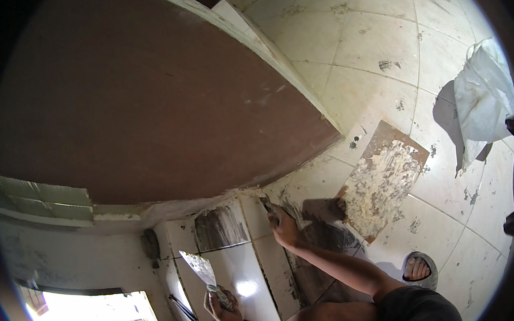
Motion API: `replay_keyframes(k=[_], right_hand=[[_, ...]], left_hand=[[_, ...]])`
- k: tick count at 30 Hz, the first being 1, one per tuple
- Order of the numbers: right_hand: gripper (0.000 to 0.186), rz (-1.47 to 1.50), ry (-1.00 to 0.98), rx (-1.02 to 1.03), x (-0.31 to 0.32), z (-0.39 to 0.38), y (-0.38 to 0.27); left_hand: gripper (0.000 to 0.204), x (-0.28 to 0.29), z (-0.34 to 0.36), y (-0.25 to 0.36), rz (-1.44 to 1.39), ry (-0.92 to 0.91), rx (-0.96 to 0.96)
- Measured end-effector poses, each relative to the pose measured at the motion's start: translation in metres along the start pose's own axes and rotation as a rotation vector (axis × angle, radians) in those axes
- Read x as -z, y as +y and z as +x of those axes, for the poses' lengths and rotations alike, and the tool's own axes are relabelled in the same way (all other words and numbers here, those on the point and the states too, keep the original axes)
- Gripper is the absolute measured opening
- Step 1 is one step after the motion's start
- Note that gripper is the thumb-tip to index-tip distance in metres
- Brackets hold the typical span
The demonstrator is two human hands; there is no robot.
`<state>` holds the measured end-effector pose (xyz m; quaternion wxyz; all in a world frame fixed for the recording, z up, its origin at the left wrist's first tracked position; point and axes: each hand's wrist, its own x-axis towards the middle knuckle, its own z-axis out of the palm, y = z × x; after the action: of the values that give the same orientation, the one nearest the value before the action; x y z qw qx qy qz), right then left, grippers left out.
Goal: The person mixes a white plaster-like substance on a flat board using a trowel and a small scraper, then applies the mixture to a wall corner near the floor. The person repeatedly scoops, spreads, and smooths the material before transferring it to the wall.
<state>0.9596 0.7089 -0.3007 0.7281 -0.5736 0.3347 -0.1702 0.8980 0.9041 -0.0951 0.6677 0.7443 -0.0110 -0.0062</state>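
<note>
My left hand (pixel 226 309), low in the head view, is closed round a putty knife (pixel 199 268). Its wide blade points up and left, smeared with pale paste. My right hand (pixel 284 226) reaches forward to where the white wall tiles (pixel 229 268) end near the corner. It is closed on a small dark blade-like tool (pixel 266 204), partly hidden by the fingers; its exact kind cannot be made out. The tool's tip is at the tile edge beneath the brown wall panel (pixel 156 104). Dark smears mark a tile (pixel 222 226) left of that hand.
A brown board (pixel 380 137) spread with pale paste lies on the stained tile floor (pixel 377 34). A white plastic bag (pixel 485 93) stands at the far right. My sandalled foot (pixel 418 271) rests at the lower right. A bright window (pixel 95 308) shows at the lower left.
</note>
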Motion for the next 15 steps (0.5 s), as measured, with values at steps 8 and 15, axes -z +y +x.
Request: replay_keyframes(k=[8, 15], right_hand=[[0.036, 0.041, -0.072, -0.027, -0.006, 0.015, -0.013], [0.034, -0.025, 0.006, 0.115, -0.009, 0.001, -0.004]], left_hand=[[0.021, 0.001, -0.004, 0.008, -0.047, -0.057, 0.096], [0.033, 0.001, -0.003, 0.003, 0.023, -0.035, 0.017]])
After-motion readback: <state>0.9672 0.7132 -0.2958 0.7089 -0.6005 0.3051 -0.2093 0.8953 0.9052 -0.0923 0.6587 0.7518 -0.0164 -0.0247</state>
